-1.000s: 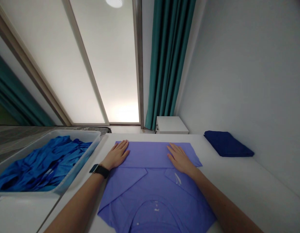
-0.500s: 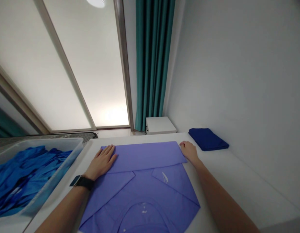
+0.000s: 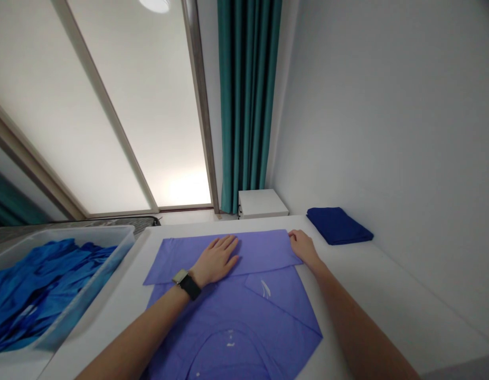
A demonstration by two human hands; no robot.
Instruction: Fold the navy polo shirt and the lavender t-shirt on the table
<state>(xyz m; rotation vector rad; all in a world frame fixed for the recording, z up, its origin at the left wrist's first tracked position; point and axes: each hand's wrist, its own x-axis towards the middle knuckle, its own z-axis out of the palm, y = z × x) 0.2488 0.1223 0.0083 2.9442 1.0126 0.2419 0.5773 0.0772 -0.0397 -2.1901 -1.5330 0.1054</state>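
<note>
A purple T-shirt [image 3: 264, 316] lies on the white table, its collar toward me and its far end folded over into a wide flat band. My left hand [image 3: 216, 259] rests flat on this band near its middle, fingers stretched out. On that wrist is a watch with a dark strap [image 3: 188, 284]. At the band's right end, my right hand [image 3: 302, 246] has its fingers curled and pinched on the shirt's edge; the fingertips are partly hidden. A small white mark shows on the shirt's chest.
A translucent plastic bin [image 3: 125, 240] holding crumpled blue clothes [image 3: 50, 285] stands at the left. A folded dark blue garment [image 3: 338, 226] lies at the table's far right, by the wall. Behind the table are a white cabinet [image 3: 262, 203] and a green curtain [image 3: 248, 105].
My left hand has slid right from the band's left end to its middle, uncovering the left corner. My right hand stays at the right end, shifted very slightly left.
</note>
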